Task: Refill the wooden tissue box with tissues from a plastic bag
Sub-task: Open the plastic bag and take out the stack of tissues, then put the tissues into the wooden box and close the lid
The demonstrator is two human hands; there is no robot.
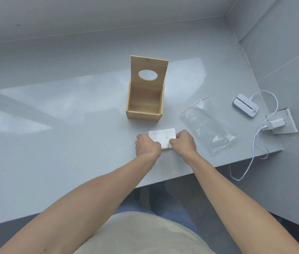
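Both hands were closed on the stack of tissues [162,137] lying on the table [71,143]: the left hand [147,145] gripped its near-left corner and the right hand [183,141] pinched its right edge. The wooden tissue box [145,103] stood open and empty at twelve o'clock from the stack, the flat, apparently emptied plastic bag [207,123] at two o'clock. The step in hand looked like squaring the stack; next it would need lifting and lowering level into the box.

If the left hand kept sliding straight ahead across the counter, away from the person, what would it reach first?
Probably the wooden tissue box. The left hand grips the tissue stack, and the bare counter lies between it and the box's front wall, though the line may pass just left.
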